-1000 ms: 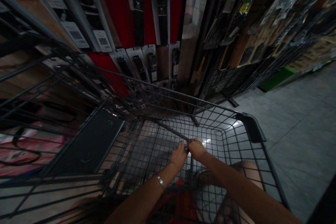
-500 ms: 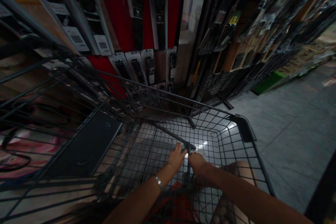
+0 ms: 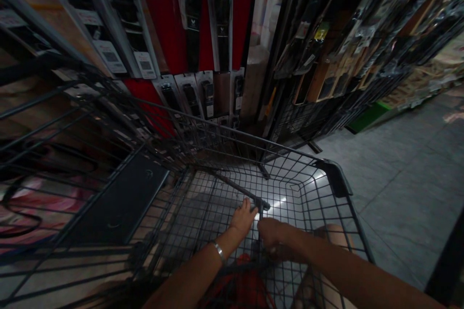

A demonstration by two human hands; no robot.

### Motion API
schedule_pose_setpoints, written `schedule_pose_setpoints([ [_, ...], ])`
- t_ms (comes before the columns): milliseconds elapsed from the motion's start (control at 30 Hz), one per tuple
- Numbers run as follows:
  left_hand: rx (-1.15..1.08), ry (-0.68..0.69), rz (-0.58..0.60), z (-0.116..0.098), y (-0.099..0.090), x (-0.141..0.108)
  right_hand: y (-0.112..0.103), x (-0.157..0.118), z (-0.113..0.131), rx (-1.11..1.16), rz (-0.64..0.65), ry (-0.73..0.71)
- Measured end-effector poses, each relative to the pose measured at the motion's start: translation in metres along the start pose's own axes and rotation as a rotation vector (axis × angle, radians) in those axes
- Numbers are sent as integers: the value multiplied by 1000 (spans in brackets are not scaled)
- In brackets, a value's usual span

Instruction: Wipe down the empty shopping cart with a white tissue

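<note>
Inside a dark wire shopping cart [image 3: 299, 152], both of my hands are close together near a dark rod [image 3: 235, 184] that ends in a crosspiece. My left hand [image 3: 243, 216], with a silver bracelet at the wrist, rests at the rod's end, its fingers partly spread and touching it. Just right of it, my right hand [image 3: 271, 234] is closed at the upright part below the crosspiece. What its fingers hold is too dark to make out. Something red [image 3: 242, 282] shows below my forearms.
Packaged goods with white tags [image 3: 206, 94] hang on a rack ahead. Long wrapped items [image 3: 326, 72] stand at the right, above a green-edged bin [image 3: 368, 117]. A dark panel [image 3: 119, 198] is on the cart's left. Grey floor tiles [image 3: 402, 193] show at right.
My right hand has moved slightly down and left, and its wrist has turned. The small whitish, clear thing beside it is no longer visible. My left hand is nearly still.
</note>
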State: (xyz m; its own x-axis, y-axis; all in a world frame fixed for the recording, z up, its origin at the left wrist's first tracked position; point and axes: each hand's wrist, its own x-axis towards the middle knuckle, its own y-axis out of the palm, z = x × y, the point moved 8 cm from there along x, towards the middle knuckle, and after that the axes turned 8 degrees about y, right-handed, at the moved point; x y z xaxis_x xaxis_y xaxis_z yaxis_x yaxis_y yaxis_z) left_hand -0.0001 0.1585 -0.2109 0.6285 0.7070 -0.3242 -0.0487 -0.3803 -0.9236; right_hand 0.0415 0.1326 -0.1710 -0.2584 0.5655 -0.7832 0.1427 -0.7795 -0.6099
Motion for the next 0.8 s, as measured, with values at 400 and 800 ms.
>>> schedule_pose_setpoints([
  [400,51,1,0,-1,-6,-2,-94,32,-52,66,-561,283],
  [800,10,19,1,2,-5,-1,-64,26,-54,-60,-437,234],
])
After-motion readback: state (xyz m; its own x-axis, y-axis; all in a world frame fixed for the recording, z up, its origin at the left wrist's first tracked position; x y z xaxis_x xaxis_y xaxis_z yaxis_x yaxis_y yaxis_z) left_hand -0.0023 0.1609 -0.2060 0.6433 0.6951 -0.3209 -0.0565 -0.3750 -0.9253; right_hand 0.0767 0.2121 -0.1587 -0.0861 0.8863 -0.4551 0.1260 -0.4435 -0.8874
